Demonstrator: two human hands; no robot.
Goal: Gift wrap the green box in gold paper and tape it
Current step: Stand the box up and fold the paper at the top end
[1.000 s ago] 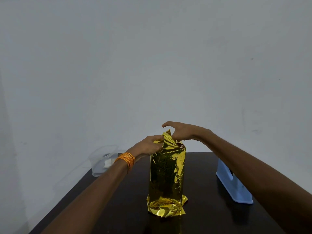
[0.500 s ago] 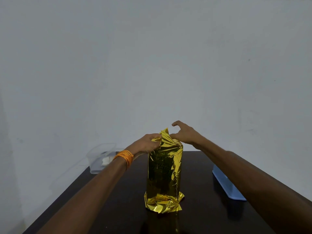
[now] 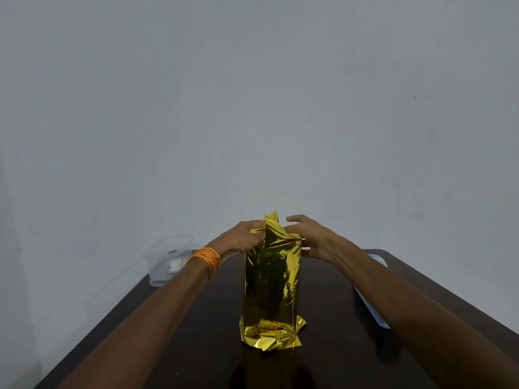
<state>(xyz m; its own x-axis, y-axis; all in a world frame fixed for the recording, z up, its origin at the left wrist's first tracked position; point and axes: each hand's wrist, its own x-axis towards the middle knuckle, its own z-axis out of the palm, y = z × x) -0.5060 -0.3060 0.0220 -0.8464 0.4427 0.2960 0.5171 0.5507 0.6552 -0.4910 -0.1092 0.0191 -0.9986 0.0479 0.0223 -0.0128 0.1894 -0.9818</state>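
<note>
Body's wrapped & btm end tucked; your left hand (image 3: 241,237) pinches the gold paper (image 3: 271,276) top flap, right hand (image 3: 316,240) loose-fingered beside it, so top fold + tape remain.

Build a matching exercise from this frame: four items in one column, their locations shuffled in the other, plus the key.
Items
1. gold-wrapped box
2. clear container
3. blue tray
4. orange band

Places
A. around the left wrist
B. right side of the table, partly under the right forearm
C. standing upright at the table's middle
D. far left corner of the table

Pairs: 1-C, 2-D, 3-B, 4-A
</note>
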